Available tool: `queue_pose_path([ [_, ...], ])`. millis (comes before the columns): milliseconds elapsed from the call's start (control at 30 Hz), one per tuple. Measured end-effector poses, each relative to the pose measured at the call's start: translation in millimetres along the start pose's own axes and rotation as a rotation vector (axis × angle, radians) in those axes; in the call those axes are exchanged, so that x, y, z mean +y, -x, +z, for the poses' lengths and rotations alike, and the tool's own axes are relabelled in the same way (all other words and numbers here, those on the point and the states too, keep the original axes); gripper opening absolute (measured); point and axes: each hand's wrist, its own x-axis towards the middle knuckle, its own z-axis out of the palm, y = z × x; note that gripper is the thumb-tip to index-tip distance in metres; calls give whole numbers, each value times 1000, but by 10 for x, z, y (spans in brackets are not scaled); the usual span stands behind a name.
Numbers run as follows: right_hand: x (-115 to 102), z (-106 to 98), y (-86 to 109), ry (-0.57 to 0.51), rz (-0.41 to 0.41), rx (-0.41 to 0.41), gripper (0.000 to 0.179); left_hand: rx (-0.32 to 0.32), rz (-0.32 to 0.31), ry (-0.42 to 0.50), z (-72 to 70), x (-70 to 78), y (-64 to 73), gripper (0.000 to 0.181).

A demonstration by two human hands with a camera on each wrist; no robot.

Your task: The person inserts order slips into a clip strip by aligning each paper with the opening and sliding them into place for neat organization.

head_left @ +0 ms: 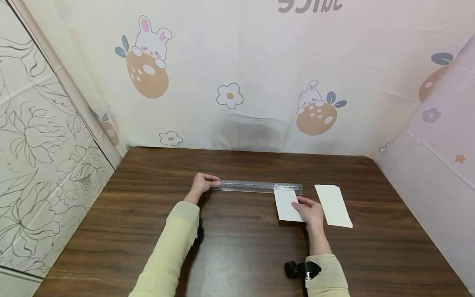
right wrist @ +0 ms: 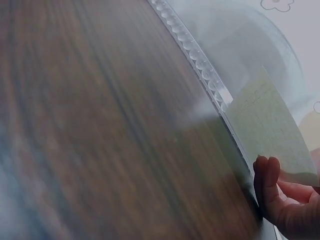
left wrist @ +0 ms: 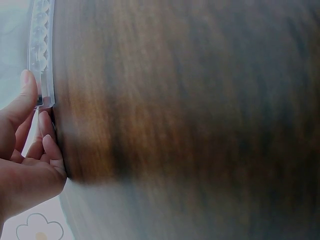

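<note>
A long clear plastic strip [head_left: 248, 185] with a scalloped row along it lies crosswise on the table. My left hand [head_left: 201, 183] pinches its left end between thumb and fingers; the left wrist view shows the thumb on the strip's end [left wrist: 42, 60]. Near the strip's right end, my right hand [head_left: 311, 211] holds a white card [head_left: 286, 206] by its right edge, thumb on top. The card's far edge meets or overlaps the strip; which of these, I cannot tell. In the right wrist view the card [right wrist: 270, 130] stands tilted beside the strip, fingertips at its lower edge.
A stack of white lined cards [head_left: 332, 206] lies on the table just right of my right hand. The brown wooden table [head_left: 237, 247] ends at a printed curtain [head_left: 237, 132] behind. Black wrist cameras [head_left: 302, 269] sit at both sleeves.
</note>
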Motion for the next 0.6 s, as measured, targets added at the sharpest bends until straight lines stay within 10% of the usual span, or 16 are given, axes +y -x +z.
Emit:
queue_pose_path([
  [600, -18, 97, 25, 23, -13, 16, 36, 4, -12, 5, 4, -7, -6, 20],
])
